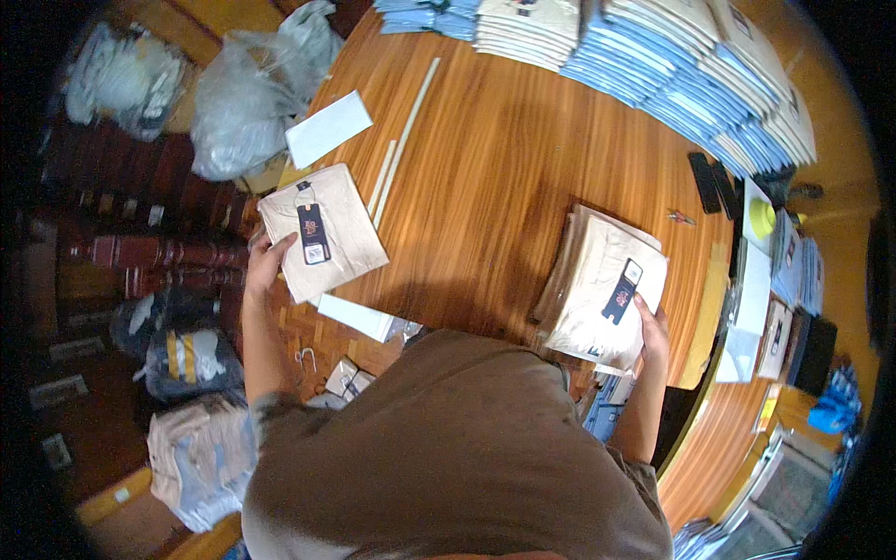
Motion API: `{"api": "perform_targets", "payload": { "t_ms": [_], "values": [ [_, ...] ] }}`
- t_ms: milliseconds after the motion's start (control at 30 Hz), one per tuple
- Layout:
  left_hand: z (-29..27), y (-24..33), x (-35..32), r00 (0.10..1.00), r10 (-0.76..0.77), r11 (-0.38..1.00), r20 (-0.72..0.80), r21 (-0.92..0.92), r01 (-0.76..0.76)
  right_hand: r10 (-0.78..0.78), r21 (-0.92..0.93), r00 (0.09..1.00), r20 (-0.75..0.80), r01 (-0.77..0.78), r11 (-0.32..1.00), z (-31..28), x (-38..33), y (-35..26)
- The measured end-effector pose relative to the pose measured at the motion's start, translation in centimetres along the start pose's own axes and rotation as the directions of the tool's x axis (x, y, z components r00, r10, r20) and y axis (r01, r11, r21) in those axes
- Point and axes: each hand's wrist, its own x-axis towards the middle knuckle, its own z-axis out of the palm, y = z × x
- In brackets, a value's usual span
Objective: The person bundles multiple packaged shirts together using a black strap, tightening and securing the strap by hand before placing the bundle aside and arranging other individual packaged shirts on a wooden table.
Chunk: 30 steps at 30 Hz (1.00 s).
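Note:
A folded beige garment with a dark hang tag lies at the left edge of the wooden table. My left hand rests on its near left corner, fingers spread over the fabric. A small stack of folded beige garments with a dark tag on top sits at the table's near right edge. My right hand grips the near right corner of that stack. My brown shirt fills the lower middle of the view.
Tall rows of folded blue and beige garments line the far side. A white card and thin white strips lie at the left. Clear plastic bags and bundles of clothes sit on the floor at left.

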Motion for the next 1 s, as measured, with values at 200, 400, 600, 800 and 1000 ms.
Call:
{"api": "perform_targets", "payload": {
  "t_ms": [200,400,600,800,1000],
  "values": [
    [14.8,13.4,-7.4,0.972,0.175,0.928,0.160,-0.355,-0.109,-0.089,0.103,0.993,0.077,0.080,0.991,1.0,-0.5,-1.1],
    [32.5,13.5,-12.9,0.877,0.157,0.784,0.454,-0.598,0.169,-0.135,0.063,0.988,0.071,0.131,0.989,1.6,-0.8,-1.3],
    [42.8,5.7,-14.8,0.681,0.478,0.578,0.555,0.386,-0.719,-0.094,0.527,0.926,0.366,-0.122,0.841,-0.7,0.6,-0.8],
    [45.8,8.2,-14.1,0.650,-0.248,0.940,0.719,0.016,0.341,-0.140,0.193,0.920,0.365,0.072,0.978,-0.1,0.3,-2.2],
    [43.7,8.1,-15.5,0.708,-0.109,0.952,0.698,-0.133,0.277,-0.084,0.244,0.965,0.248,0.022,0.970,1.3,-2.8,-4.7]
  ]
}}
